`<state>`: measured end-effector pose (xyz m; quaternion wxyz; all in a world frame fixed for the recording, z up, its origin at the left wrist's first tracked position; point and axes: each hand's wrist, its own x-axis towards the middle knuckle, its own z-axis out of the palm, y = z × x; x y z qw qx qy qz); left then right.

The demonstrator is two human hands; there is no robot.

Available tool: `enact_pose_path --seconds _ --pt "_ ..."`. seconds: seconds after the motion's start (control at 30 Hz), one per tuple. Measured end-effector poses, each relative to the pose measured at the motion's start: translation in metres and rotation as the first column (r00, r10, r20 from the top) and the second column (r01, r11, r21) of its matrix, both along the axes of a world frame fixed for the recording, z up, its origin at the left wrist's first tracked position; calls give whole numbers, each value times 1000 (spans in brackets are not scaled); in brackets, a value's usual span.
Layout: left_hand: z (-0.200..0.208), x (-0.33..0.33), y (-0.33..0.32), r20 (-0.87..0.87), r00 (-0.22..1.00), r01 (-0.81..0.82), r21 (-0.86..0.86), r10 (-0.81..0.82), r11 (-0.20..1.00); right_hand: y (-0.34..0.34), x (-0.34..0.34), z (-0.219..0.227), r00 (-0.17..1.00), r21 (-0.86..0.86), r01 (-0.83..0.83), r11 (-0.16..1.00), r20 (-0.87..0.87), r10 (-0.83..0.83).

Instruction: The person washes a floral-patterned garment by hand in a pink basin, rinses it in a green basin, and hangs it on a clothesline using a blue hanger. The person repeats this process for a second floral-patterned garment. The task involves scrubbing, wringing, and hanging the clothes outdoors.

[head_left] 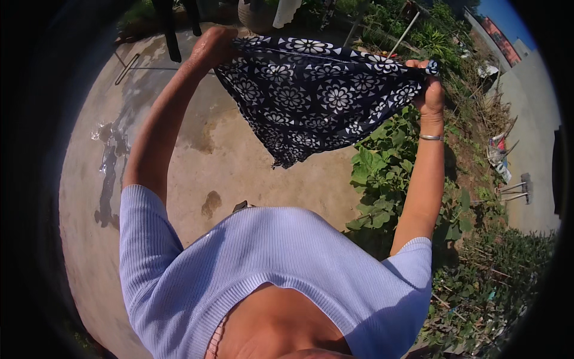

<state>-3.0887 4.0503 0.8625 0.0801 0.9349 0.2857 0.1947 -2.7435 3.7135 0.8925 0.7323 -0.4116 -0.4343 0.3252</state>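
A dark cloth with a white flower print (311, 90) hangs stretched between my raised hands. Its upper edge runs nearly straight across, and the fabric falls to a loose point at the lower left. My left hand (215, 45) is closed on the upper left corner, with some fingers hidden behind the fabric. At the upper right corner my right hand (429, 90) has its fingers wrapped round the bunched edge. A silver bangle (431, 137) circles my right wrist.
Dark hanging fabric (169, 33) and a rounded pot (256, 16) are beyond my left hand. Wet patches mark the concrete ground (251, 185), where a bent metal rod (127, 69) stands out at left. Leafy plants (382, 173) grow below and beside my right arm.
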Motion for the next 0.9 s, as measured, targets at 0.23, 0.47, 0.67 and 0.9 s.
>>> enact_pose_path --seconds 0.23,0.47,0.67,0.9 --pt "46 55 122 71 975 208 44 -210 977 65 11 10 949 -89 222 971 246 -195" --pt "62 115 183 255 963 137 -163 -92 977 170 22 -8 742 -509 16 861 583 331" --pt "83 186 146 255 935 279 -101 -247 955 281 31 -75 864 -540 28 841 436 251" --pt "95 220 191 277 923 237 141 -268 961 398 10 -113 510 -171 242 955 860 25"
